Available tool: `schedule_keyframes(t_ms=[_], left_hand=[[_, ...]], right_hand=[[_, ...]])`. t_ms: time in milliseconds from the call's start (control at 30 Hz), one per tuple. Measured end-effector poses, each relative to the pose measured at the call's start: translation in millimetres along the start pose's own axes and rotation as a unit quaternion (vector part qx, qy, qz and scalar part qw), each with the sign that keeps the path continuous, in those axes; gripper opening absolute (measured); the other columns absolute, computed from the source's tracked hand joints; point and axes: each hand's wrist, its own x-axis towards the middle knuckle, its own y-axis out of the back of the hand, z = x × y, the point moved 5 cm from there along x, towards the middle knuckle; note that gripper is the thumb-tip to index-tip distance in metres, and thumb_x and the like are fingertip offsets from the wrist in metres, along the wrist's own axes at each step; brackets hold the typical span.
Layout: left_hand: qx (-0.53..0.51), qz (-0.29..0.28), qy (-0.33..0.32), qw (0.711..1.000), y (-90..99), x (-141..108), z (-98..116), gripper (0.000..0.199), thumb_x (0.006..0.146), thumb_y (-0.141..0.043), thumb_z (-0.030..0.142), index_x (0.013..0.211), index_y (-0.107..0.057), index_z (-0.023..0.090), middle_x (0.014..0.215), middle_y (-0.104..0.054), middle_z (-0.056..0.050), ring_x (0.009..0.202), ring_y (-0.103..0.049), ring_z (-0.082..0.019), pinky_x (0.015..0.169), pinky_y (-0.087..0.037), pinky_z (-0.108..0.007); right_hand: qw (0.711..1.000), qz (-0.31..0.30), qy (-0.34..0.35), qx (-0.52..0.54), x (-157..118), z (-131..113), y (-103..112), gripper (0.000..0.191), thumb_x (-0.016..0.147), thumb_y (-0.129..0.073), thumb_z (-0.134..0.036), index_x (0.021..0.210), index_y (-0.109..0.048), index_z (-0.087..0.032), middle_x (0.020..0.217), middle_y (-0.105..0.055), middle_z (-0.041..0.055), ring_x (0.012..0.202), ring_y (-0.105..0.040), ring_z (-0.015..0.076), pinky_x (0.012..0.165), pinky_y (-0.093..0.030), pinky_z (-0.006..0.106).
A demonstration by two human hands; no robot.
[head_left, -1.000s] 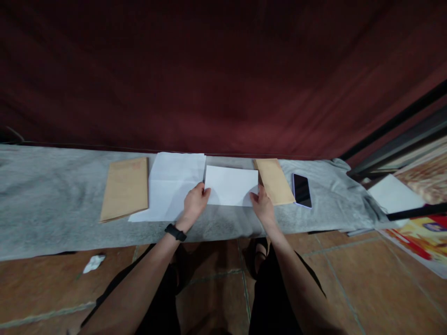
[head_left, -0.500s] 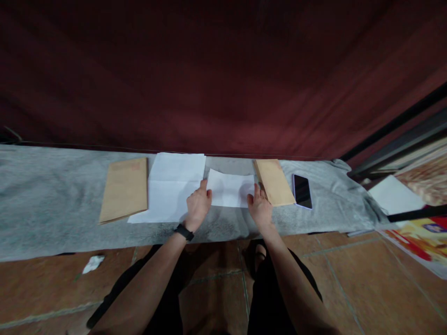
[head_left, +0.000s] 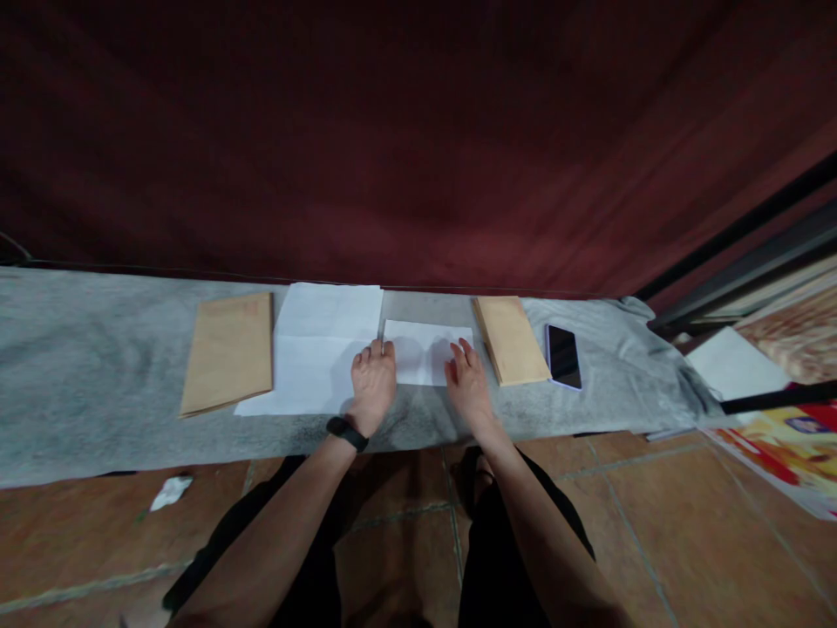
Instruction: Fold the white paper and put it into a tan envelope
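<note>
Flatter than in the earlier frame, where its ends curled up, a small white rectangular paper sheet [head_left: 425,333] lies on a grey cloth-covered surface [head_left: 98,375], near its middle; the right hand [head_left: 469,388] has moved inward from the sheet's end, its fingers open and slightly spread over the paper, contact unclear; the left hand [head_left: 374,384] is palm-down at the other end, and whether it grips or merely presses cannot be told. Larger white paper sheets [head_left: 314,358], bearing a crosswise crease, lie spread out beside the left hand; judging by size, the small sheet looks already folded down, the larger ones not. Flat brown paper envelopes [head_left: 228,358] lie farther left, others [head_left: 514,340] to the right, beside a dark-screened phone with a purple edge [head_left: 563,356].
</note>
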Motion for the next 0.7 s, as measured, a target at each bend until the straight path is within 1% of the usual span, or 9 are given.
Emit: schedule_keyframes(t_ms=[67,133,200,300,400,500,600,700], left_hand=[[-0.007,0.030,-0.024,0.999,0.9,0.5,5.1,0.046,0.097,-0.029,0.011,0.133,-0.059,0.011,0.134,-0.059,-0.023,0.124,-0.057,-0.034,0.103,-0.045,-0.050],[-0.034,0.048,-0.062,0.996,-2.8,0.8,13.3,0.049,0.097,-0.029,0.011,0.138,-0.055,0.010,0.149,-0.049,-0.022,0.138,-0.046,-0.033,0.113,-0.038,-0.050],[-0.068,0.046,-0.100,0.992,-11.4,0.4,23.4,0.049,0.099,-0.031,0.016,0.143,-0.051,0.009,0.159,-0.039,-0.018,0.148,-0.034,-0.032,0.120,-0.031,-0.050],[-0.092,0.026,-0.136,0.986,-28.6,-2.6,37.4,0.053,0.099,-0.032,0.020,0.151,-0.042,0.011,0.164,-0.033,-0.013,0.154,-0.022,-0.028,0.125,-0.023,-0.050],[-0.083,0.004,-0.148,0.985,-43.6,-6.0,45.5,0.058,0.099,-0.030,0.017,0.156,-0.033,0.011,0.165,-0.031,-0.013,0.155,-0.019,-0.026,0.126,-0.020,-0.051],[-0.066,-0.025,-0.144,0.987,-52.8,-6.2,47.5,0.058,0.100,-0.029,0.019,0.157,-0.031,0.009,0.165,-0.031,-0.015,0.155,-0.020,-0.027,0.127,-0.018,-0.051],[-0.054,-0.043,-0.139,0.988,-55.6,-4.5,47.0,0.058,0.101,-0.029,0.019,0.158,-0.030,0.010,0.166,-0.028,-0.014,0.155,-0.019,-0.027,0.127,-0.016,-0.050],[-0.051,-0.043,-0.134,0.989,-54.0,-4.2,45.4,0.057,0.102,-0.029,0.021,0.158,-0.031,0.011,0.167,-0.025,-0.012,0.156,-0.018,-0.026,0.128,-0.016,-0.048]], right_hand=[[0.999,-0.004,0.012,0.043,0.3,-8.3,-7.5,0.047,0.104,-0.032,-0.025,0.147,-0.047,-0.015,0.154,-0.046,0.0152,0.142,-0.045,0.0251,0.114,-0.042,0.045],[0.997,-0.009,0.018,0.068,0.9,-15.5,-14.6,0.049,0.104,-0.029,-0.025,0.148,-0.047,-0.013,0.155,-0.046,0.0147,0.145,-0.041,0.0235,0.118,-0.039,0.045],[0.996,-0.014,0.021,0.088,2.1,-21.0,-20.6,0.050,0.104,-0.028,-0.025,0.148,-0.047,-0.011,0.157,-0.044,0.0153,0.148,-0.036,0.0228,0.121,-0.036,0.044],[0.992,-0.013,0.023,0.125,5.0,-27.4,-27.1,0.051,0.105,-0.028,-0.026,0.150,-0.046,-0.010,0.158,-0.042,0.0145,0.149,-0.034,0.0214,0.122,-0.034,0.044],[0.990,-0.021,0.035,0.133,7.4,-34.7,-33.0,0.051,0.107,-0.028,-0.030,0.149,-0.047,-0.009,0.157,-0.044,0.0151,0.150,-0.034,0.0209,0.124,-0.031,0.044],[0.994,-0.037,0.044,0.098,7.9,-40.6,-38.2,0.053,0.108,-0.026,-0.033,0.148,-0.049,-0.007,0.155,-0.047,0.0158,0.150,-0.034,0.0221,0.125,-0.027,0.045],[0.997,-0.039,0.038,0.061,6.9,-40.9,-40.4,0.053,0.109,-0.023,-0.033,0.149,-0.047,-0.008,0.155,-0.047,0.0155,0.150,-0.034,0.0228,0.124,-0.026,0.045],[0.998,-0.036,0.034,0.028,4.6,-36.6,-40.5,0.053,0.109,-0.022,-0.035,0.151,-0.045,-0.012,0.157,-0.044,0.0140,0.150,-0.033,0.0235,0.124,-0.025,0.047]])
